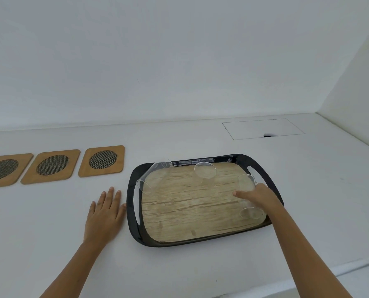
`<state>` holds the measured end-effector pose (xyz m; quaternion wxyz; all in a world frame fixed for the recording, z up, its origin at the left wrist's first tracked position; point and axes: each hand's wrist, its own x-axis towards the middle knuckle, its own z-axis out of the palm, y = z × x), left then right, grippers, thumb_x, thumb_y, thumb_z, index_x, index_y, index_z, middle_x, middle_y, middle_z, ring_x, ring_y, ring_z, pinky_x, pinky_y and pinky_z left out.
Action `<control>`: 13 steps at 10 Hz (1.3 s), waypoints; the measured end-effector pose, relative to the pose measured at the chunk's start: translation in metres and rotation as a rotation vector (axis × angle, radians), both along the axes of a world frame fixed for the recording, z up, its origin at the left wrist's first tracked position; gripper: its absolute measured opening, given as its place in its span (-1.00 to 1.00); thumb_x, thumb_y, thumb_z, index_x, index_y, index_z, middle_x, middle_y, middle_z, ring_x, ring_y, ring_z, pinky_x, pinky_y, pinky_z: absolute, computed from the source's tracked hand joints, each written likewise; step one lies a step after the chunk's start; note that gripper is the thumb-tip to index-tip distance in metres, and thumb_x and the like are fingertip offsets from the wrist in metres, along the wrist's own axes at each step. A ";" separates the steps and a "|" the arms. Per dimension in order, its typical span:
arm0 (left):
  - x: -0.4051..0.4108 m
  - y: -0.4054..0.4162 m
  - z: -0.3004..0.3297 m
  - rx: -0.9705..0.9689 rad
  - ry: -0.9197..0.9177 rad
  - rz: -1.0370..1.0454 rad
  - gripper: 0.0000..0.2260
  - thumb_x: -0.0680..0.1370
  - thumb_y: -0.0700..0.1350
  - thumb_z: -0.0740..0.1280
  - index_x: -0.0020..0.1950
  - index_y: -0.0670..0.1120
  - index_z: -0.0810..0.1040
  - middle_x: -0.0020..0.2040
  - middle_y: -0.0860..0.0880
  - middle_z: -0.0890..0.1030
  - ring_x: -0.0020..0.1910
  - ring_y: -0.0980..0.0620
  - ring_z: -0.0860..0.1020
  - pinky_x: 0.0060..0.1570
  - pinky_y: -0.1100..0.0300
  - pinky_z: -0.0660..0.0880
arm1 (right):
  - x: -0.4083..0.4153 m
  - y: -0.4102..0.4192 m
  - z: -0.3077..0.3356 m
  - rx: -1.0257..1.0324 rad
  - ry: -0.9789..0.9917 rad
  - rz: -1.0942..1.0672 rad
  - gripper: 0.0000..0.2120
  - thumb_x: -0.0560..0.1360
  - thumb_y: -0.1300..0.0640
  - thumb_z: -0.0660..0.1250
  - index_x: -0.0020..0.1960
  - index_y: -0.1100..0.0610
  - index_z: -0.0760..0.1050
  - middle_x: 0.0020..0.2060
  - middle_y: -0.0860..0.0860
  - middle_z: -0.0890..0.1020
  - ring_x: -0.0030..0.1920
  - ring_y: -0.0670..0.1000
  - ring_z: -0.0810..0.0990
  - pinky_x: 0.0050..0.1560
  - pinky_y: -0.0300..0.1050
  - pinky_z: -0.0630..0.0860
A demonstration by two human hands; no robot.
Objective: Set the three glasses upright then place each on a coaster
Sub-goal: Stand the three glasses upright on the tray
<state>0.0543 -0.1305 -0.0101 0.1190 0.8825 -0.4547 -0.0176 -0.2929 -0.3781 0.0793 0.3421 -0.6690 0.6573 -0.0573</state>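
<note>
A black oval-cornered plastic tray [134, 179] with a pale wood-grain floor and a cut-out handle at each end lay on the white countertop [308, 201], slightly right of centre. Three clear drinking glasses lay on their sides in it. The left glass [154, 176] rested across the tray's far left corner, its mouth toward the far rim. The middle glass [205, 170] lay near the far edge with its round opening facing the camera. The right glass [249, 194] lay along the tray's right side, one round end toward the near edge. The right hand [257, 195] reached over the tray and was on this right glass, fingers curled over its side and the thumb stretched left; whether the grip had fully closed could not be told through the clear glass. The left hand [106, 211] lay flat on the countertop just left of the tray, palm down, fingers spread and holding nothing, thumb close to the tray's rim. Farther left, three square wooden coasters with round dark mesh centres sat in a row, all bare: the left coaster [1, 169], the middle coaster [51, 166] and the right coaster [103, 160], the last nearest the tray. A thin rectangular outline [263, 128] marked the far right countertop.
</note>
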 end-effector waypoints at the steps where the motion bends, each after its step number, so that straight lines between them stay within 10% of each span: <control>1: 0.000 0.000 0.000 -0.002 0.003 0.001 -0.26 0.44 0.27 -0.36 0.52 -0.04 0.06 0.54 -0.07 0.06 0.50 -0.09 0.00 0.42 -0.09 -0.02 | 0.001 -0.002 0.002 -0.007 -0.026 -0.005 -0.54 0.29 -0.13 0.53 -0.13 0.19 0.43 -0.20 0.07 0.53 -0.19 0.03 0.52 -0.22 -0.12 0.42; 6: 0.000 0.001 0.000 -0.019 0.012 0.003 -0.28 0.46 0.26 -0.33 0.51 -0.04 0.09 0.54 -0.08 0.08 0.50 -0.09 0.02 0.42 -0.08 -0.01 | 0.036 0.006 -0.014 -0.314 -0.682 -0.069 -0.41 0.27 0.11 0.61 0.16 0.09 0.36 0.14 0.02 0.50 0.17 0.00 0.51 0.08 -0.08 0.42; 13: 0.000 -0.001 0.001 -0.034 0.013 0.007 -0.28 0.46 0.27 -0.33 0.51 -0.04 0.10 0.54 -0.07 0.09 0.50 -0.09 0.02 0.42 -0.09 -0.01 | 0.030 0.012 -0.039 -0.273 -0.752 -0.067 -0.16 0.31 -0.01 0.58 0.42 -0.02 0.15 0.35 0.03 0.38 0.40 0.06 0.36 0.25 -0.01 0.34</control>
